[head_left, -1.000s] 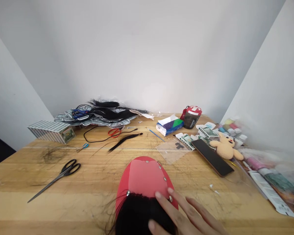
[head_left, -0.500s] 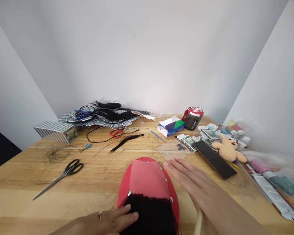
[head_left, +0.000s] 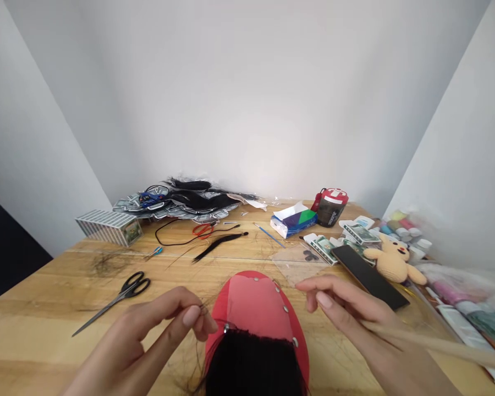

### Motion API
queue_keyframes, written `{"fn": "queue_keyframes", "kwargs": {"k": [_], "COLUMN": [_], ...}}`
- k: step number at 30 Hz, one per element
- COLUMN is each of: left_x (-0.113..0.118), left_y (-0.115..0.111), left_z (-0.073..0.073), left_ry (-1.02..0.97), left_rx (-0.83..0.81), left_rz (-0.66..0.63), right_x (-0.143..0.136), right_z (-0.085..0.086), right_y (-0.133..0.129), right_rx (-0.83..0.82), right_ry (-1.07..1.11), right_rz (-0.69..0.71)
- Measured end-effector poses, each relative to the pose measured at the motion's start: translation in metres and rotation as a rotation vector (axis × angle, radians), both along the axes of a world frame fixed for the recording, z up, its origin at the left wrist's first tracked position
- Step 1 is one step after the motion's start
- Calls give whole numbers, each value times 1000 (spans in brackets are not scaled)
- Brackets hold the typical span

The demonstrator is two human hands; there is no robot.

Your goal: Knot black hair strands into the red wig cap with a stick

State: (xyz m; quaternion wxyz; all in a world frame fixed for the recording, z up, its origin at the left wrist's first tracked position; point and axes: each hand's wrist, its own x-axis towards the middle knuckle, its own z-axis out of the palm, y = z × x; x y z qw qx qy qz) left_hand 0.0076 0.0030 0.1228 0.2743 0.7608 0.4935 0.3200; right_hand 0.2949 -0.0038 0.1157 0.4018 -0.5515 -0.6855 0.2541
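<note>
A red dome-shaped form [head_left: 218, 308] stands at the bottom centre, with a lighter pink net-like patch [head_left: 258, 305] pinned over its top by several silver-headed pins. Black hair [head_left: 256, 366] covers the patch's near part and hangs toward me. Beside the dome's left edge, my left hand [head_left: 160, 333] pinches a few thin loose hairs between thumb and forefinger. My right hand [head_left: 355, 316], to the right of the dome and apart from it, has a pale wooden stick [head_left: 441, 345] tucked in it. The stick's far end is hidden by the fingers.
Black-handled scissors [head_left: 111, 302] lie at left, near a tangle of loose hair [head_left: 109, 264]. A small hair bundle [head_left: 216, 246] and a cable lie beyond the dome. At right are a phone [head_left: 371, 276], a crocheted toy [head_left: 391, 261] and bagged bottles. A tissue pack [head_left: 295, 220] stands behind.
My left hand has lifted off the black hair, moved left and pinched loose strands. My right hand has moved right, its fingers now curled, and the stick has swung sideways. The view has shifted slightly.
</note>
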Motion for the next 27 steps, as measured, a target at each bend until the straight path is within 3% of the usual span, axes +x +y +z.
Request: {"fn": "queue_keyframes", "kwargs": {"k": [4, 9, 13, 17, 20, 27], "left_x": [25, 62, 91, 109, 115, 111], "left_y": [11, 18, 26, 34, 38, 46], "left_z": [16, 28, 25, 18, 14, 9], "left_ry": [-114, -98, -49, -34, 13, -12], "left_rx": [4, 61, 38, 17, 38, 142], "left_rz": [-108, -211, -347, -384, -379, -278], "right_x": [-6, -6, -1, 3, 2, 6], "right_z": [1, -6, -11, -4, 1, -4], "right_y": [2, 5, 9, 9, 10, 18], "right_rx": [-39, -8, 143, 228, 194, 42], "right_ry": [189, 335, 327, 245, 240, 283], "right_rz": [-15, 16, 61, 43, -26, 4]}}
